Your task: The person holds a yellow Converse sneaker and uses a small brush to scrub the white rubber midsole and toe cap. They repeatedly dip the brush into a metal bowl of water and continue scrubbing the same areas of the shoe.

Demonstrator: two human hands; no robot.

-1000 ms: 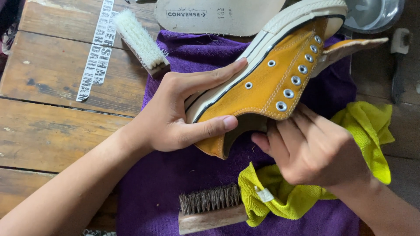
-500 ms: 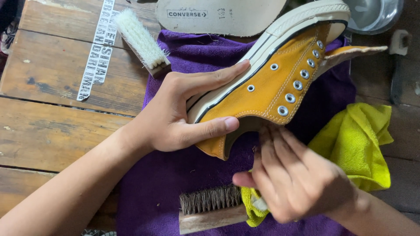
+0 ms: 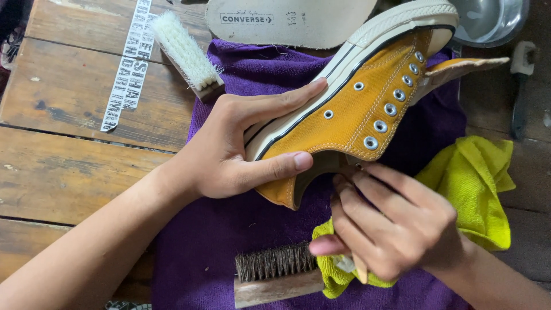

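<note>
Wooden planks make the table (image 3: 69, 166), and a purple cloth (image 3: 229, 252) covers its middle, where the yellow canvas shoe (image 3: 350, 115) lies tipped on its side. The left hand (image 3: 241, 149) grips its heel end, fingers wrapped over the stiff rubber sole, a good place to hold since the cloth sides look soft and light. The right hand (image 3: 390, 229) is curled around a small tool at the shoe's opening.

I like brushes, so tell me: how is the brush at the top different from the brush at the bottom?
The top brush has white, fluffy bristles; the bottom brush has dark brown bristles. The top brush lies slanted, mostly on the wooden table; the bottom brush lies on the purple cloth, against the yellow cloth. The right hand is close to the bottom brush; no hand is near the top brush. Both have wooden backs.
</note>
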